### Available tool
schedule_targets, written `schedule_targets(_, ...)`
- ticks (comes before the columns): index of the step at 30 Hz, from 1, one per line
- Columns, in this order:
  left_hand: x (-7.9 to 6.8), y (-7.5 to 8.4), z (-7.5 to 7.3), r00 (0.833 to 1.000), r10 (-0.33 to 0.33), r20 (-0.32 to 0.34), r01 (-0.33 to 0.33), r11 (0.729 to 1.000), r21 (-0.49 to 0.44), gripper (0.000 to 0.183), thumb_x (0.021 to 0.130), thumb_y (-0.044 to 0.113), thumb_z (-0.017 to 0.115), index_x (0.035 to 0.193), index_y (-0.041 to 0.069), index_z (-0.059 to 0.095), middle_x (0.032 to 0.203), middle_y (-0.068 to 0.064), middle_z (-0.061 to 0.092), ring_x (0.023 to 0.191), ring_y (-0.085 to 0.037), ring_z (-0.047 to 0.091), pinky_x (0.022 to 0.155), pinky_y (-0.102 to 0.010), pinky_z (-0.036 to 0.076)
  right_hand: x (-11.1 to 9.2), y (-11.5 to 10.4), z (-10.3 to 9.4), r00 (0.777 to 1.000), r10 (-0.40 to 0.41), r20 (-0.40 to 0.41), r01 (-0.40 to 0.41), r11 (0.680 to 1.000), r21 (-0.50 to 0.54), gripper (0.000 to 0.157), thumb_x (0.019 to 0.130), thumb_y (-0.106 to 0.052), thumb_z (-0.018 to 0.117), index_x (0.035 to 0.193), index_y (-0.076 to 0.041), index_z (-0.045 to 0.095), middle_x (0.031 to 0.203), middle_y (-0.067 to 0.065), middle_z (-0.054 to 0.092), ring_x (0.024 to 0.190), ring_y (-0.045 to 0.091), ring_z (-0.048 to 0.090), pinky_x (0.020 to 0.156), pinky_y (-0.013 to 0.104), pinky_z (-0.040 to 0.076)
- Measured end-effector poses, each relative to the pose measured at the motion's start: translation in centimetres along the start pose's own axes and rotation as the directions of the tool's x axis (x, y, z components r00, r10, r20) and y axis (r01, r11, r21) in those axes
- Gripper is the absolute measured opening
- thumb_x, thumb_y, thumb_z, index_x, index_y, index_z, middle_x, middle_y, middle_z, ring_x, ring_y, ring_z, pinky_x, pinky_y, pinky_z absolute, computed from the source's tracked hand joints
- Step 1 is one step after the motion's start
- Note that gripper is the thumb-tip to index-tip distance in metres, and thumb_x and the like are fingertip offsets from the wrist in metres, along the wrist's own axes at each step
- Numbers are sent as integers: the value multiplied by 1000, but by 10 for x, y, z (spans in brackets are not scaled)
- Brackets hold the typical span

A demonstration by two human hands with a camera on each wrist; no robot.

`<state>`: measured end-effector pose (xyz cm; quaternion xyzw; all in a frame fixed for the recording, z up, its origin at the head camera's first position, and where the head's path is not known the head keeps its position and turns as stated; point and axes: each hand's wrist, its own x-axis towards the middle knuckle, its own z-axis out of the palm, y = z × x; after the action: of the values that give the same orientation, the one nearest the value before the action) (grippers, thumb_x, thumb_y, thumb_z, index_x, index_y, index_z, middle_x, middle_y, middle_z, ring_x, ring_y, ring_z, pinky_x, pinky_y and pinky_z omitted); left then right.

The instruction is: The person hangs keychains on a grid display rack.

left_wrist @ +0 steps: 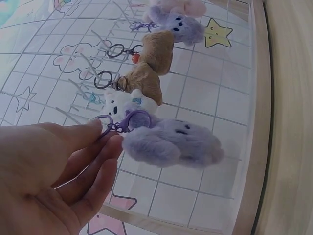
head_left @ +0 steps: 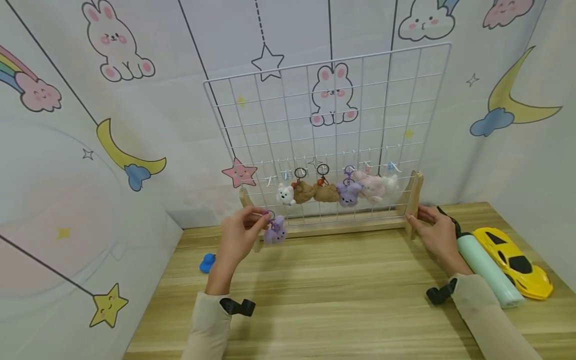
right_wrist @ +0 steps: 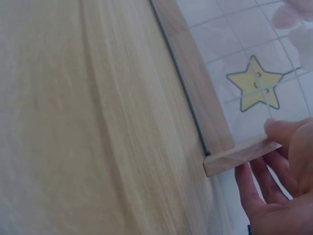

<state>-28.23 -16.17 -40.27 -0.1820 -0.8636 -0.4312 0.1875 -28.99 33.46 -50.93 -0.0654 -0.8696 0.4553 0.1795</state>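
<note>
My left hand pinches the purple ring of a fluffy purple plush keychain, which hangs in front of the rack's left end. In the left wrist view the plush dangles beyond the fingertips, apart from the hooks. A white wire grid rack stands upright in a wooden base. On its hooks hang a white plush, two brown plushes, another purple one, a pink one and a white fluffy one. My right hand grips the base's right wooden upright between thumb and fingers.
A blue rubber duck sits at the table's left. To the right of my right hand lie a mint-green cylinder and a yellow toy car. Behind the rack is a cloth printed with rabbits, stars and moons.
</note>
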Motion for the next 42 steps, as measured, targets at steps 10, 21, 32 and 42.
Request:
schedule_targets(10, 17, 12, -1, 969, 93, -228, -106, 993, -47, 19, 104, 24, 75, 111, 9, 83, 94, -9, 84, 80, -24, 81, 74, -17, 62, 0, -1, 1, 1000, 0, -9, 0, 1000, -10, 72, 103, -55, 69, 155, -5, 59, 144, 24, 69, 137, 42, 63, 97, 31, 56)
schedule_targets(21, 29, 16, 5, 916, 108, -385, -159, 982, -104, 19, 105, 26, 75, 110, 10, 84, 87, -11, 82, 72, -27, 77, 69, -10, 56, 0, -2, 2, 1000, -19, -7, 19, 1000, 9, 72, 103, -53, 70, 155, -5, 58, 143, 24, 70, 135, 43, 65, 84, 5, 45)
schedule_targets(32, 42, 20, 11, 915, -6, -404, -72, 981, -178, 24, 102, 31, 78, 112, 10, 85, 96, -13, 83, 75, -42, 77, 68, -9, 56, 0, -1, 1, 1000, -10, -8, 10, 1000, 10, 72, 103, -53, 70, 156, -5, 58, 144, 24, 69, 136, 44, 64, 80, 1, 40)
schedule_targets(42, 49, 16, 15, 914, -36, -404, -16, 992, -123, 24, 105, 27, 75, 113, 6, 84, 105, -13, 83, 86, -32, 79, 71, -7, 54, 0, -3, 0, 1000, -23, -9, 24, 999, 33, 71, 103, -51, 71, 154, -4, 59, 143, 26, 69, 134, 46, 65, 78, -1, 40)
